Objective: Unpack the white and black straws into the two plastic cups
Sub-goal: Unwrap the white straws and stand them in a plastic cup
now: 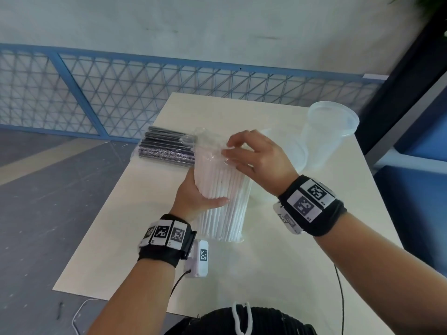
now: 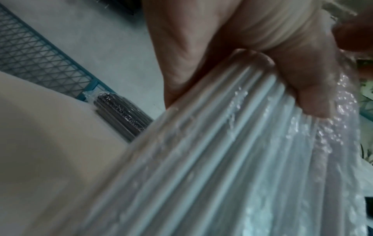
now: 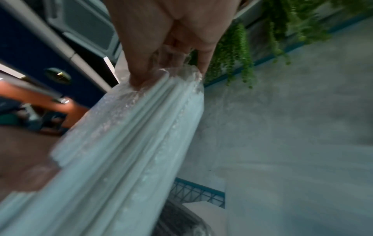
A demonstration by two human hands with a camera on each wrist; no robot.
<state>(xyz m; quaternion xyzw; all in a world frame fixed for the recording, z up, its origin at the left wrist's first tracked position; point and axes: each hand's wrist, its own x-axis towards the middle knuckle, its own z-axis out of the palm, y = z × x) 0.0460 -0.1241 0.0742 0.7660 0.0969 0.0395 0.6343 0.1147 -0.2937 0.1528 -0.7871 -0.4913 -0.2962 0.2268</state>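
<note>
You are opening the clear-wrapped bundle of white paper straws [image 1: 221, 189], stood on end on the pale tabletop [image 1: 101, 238], your left hand [image 1: 193, 194] gripping its middle while your right hand [image 1: 256, 158] pinches the crinkled top film, which next needs tearing

White straws: a thick bundle of white straws [image 1: 221, 189] in a clear plastic wrapper [image 1: 209, 141], standing nearly upright with its lower end on the desk [image 1: 101, 238]; the wrapper is crumpled loose at the top.
Black straws: a pack of black straws [image 1: 167, 148] in clear wrapping, lying flat near the desk's far left edge, just behind the white bundle.
Cups: two clear plastic cups [image 1: 324, 139] at the far right of the desk, one tilted with its open rim facing up and away, the other partly hidden and hard to make out.
</note>
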